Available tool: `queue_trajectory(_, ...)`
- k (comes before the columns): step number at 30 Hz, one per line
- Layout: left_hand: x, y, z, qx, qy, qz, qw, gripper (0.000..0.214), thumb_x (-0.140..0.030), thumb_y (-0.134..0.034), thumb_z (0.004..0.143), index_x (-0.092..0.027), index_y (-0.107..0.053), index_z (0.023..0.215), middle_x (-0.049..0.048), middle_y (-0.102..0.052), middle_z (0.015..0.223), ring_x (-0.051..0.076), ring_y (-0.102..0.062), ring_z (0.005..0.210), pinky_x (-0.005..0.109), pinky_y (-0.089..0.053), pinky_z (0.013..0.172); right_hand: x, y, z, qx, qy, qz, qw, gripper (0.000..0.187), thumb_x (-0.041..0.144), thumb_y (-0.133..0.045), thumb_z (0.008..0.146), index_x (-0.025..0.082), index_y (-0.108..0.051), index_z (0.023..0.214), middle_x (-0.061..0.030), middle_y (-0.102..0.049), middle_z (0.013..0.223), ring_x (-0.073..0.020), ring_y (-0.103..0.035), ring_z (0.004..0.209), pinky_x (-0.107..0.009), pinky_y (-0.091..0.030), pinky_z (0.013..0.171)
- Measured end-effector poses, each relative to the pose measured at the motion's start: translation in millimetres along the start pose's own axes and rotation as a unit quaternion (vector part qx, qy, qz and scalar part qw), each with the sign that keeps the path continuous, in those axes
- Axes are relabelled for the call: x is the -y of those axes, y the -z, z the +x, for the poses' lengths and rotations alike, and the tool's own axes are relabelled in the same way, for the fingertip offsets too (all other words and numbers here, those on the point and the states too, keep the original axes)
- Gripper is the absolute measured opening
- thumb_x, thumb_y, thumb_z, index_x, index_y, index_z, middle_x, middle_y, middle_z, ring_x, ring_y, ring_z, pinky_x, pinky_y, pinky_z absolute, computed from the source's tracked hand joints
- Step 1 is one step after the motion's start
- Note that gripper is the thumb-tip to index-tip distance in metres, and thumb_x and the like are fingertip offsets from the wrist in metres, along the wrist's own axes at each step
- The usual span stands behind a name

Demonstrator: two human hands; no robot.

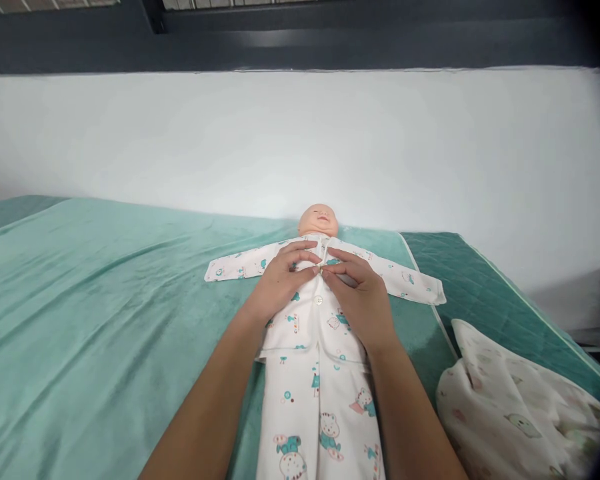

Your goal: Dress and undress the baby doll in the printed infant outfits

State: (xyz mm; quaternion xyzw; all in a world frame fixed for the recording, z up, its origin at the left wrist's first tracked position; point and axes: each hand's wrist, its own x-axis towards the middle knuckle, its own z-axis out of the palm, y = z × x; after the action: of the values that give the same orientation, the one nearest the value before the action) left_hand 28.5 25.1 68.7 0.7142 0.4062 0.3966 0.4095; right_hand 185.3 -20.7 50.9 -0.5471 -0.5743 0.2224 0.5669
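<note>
At the centre of the frame, a pale plastic baby doll [319, 219] lies on its back on a teal plush blanket [105, 300] that covers the bed. It wears a white baby top printed with teal cartoon animals [305, 327] and matching printed trousers [320, 413]. The doll's long axis runs from the bottom centre of the frame up toward the white wall [330, 133]. Its head points away from the person and its legs toward the person. The two sleeves spread flat to the left and right, across that axis.

The top's front opening runs along the same line, straight up the middle of the chest. The left hand [280, 283] comes in from the left of the opening and the right hand [363, 303] from the right, and both rest on the top. Their fingers [336, 269] meet at the upper chest, just below the collar, and neither hand is nearer than the other. On each hand the thumb and forefinger are pressed together, pinching the edges of the opening where they meet, while the other fingers curve loosely over the cloth. What sits between the fingertips is too small to make out. A small white button [319, 301] shows on the opening just below them, toward the person.

At the lower right, a crumpled white printed garment [510, 407] lies on the bed, well apart from both hands.
</note>
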Motion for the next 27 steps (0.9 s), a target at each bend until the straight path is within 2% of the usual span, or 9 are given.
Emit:
queue_trajectory(3, -0.3, -2.8, -0.6, -0.010, -0.002, -0.002, 1.000, 0.011, -0.031, -0.062, 0.086, -0.029, -0.071, 0.091, -0.0037, -0.054, 0.141, 0.024, -0.049, 0.130, 0.041, -0.037, 0.110, 1.5, -0.2, 0.1, -0.010, -0.021, 0.015, 1.000, 0.011, 0.030, -0.062, 0.084, 0.026, -0.071, 0.079, -0.0002, -0.066, 0.125, -0.0243, -0.058, 0.118, -0.042, -0.045, 0.101)
queue_trajectory(6, 1.1, -4.9, -0.3, -0.021, -0.005, -0.006, 1.000, 0.010, -0.030, -0.063, 0.084, -0.029, -0.072, 0.089, -0.0031, -0.055, 0.139, 0.024, -0.047, 0.132, 0.040, -0.037, 0.109, 2.6, -0.1, 0.6, -0.029, -0.067, 0.055, 0.996, 0.011, 0.032, -0.061, 0.084, 0.024, -0.068, 0.080, -0.0010, -0.066, 0.125, -0.0223, -0.064, 0.104, -0.035, -0.052, 0.083)
queue_trajectory(8, 1.9, -4.9, 0.0, -0.024, -0.008, -0.011, 1.000, 0.010, -0.030, -0.063, 0.085, -0.029, -0.072, 0.089, -0.0026, -0.056, 0.139, 0.024, -0.046, 0.133, 0.040, -0.037, 0.109, 3.0, -0.1, 1.0, -0.036, -0.081, 0.077, 0.993, 0.011, 0.032, -0.061, 0.083, 0.024, -0.067, 0.081, -0.0016, -0.067, 0.123, -0.0210, -0.065, 0.100, -0.033, -0.052, 0.078)
queue_trajectory(14, -0.7, -1.5, -1.1, 0.035, -0.030, -0.047, 0.998, 0.011, -0.034, -0.065, 0.085, -0.027, -0.074, 0.086, -0.0017, -0.054, 0.142, 0.023, -0.043, 0.136, 0.037, -0.038, 0.109, 1.3, -1.8, 2.1, -0.040, -0.095, 0.095, 0.990, 0.013, 0.035, -0.061, 0.082, 0.023, -0.066, 0.082, -0.0027, -0.066, 0.123, -0.0204, -0.064, 0.099, -0.032, -0.051, 0.078)
queue_trajectory(18, -2.9, 1.6, -2.4, 0.025, -0.020, -0.055, 0.998, 0.014, -0.034, -0.059, 0.089, -0.026, -0.071, 0.088, -0.0014, -0.054, 0.142, 0.023, -0.043, 0.136, 0.040, -0.034, 0.113, 1.0, 0.3, 2.9, -0.042, -0.071, 0.089, 0.993, 0.015, 0.035, -0.060, 0.085, 0.023, -0.066, 0.078, -0.0023, -0.067, 0.121, -0.0214, -0.061, 0.111, -0.037, -0.045, 0.097)
queue_trajectory(20, -3.2, 6.0, -3.3, 0.025, -0.011, -0.052, 0.998, 0.014, -0.034, -0.057, 0.090, -0.025, -0.068, 0.085, -0.0010, -0.054, 0.143, 0.023, -0.045, 0.135, 0.042, -0.035, 0.112, 3.0, 5.3, 2.7, -0.016, -0.066, 0.075, 0.995, 0.021, 0.036, -0.059, 0.086, 0.023, -0.065, 0.071, -0.0017, -0.066, 0.124, -0.0226, -0.058, 0.117, -0.039, -0.041, 0.102)
queue_trajectory(22, -3.7, 12.8, -4.6, 0.052, -0.003, -0.036, 0.998, 0.015, -0.035, -0.058, 0.089, -0.024, -0.066, 0.082, -0.0011, -0.050, 0.147, 0.025, -0.046, 0.134, 0.043, -0.039, 0.109, 6.2, 12.6, 1.7, 0.033, -0.067, 0.057, 0.996, 0.025, 0.038, -0.060, 0.087, 0.023, -0.065, 0.067, -0.0002, -0.063, 0.130, -0.0238, -0.056, 0.121, -0.040, -0.039, 0.104)
queue_trajectory(24, -4.6, 20.7, -6.0, 0.106, -0.001, -0.008, 0.994, 0.015, -0.037, -0.061, 0.087, -0.024, -0.068, 0.081, -0.0026, -0.043, 0.152, 0.027, -0.042, 0.138, 0.041, -0.044, 0.105, 9.5, 20.1, 0.0, 0.089, -0.078, 0.036, 0.992, 0.024, 0.039, -0.061, 0.086, 0.023, -0.067, 0.069, 0.0010, -0.057, 0.139, -0.0248, -0.057, 0.118, -0.041, -0.042, 0.099)
queue_trajectory(27, -6.0, 29.7, -7.5, 0.187, -0.016, 0.024, 0.982, 0.013, -0.039, -0.067, 0.083, -0.027, -0.072, 0.084, -0.0067, -0.030, 0.159, 0.029, -0.024, 0.148, 0.037, -0.049, 0.100, 12.6, 27.5, -2.4, 0.151, -0.085, 0.006, 0.985, 0.020, 0.040, -0.062, 0.085, 0.024, -0.069, 0.074, 0.0022, -0.045, 0.150, -0.0253, -0.059, 0.113, -0.040, -0.048, 0.086)
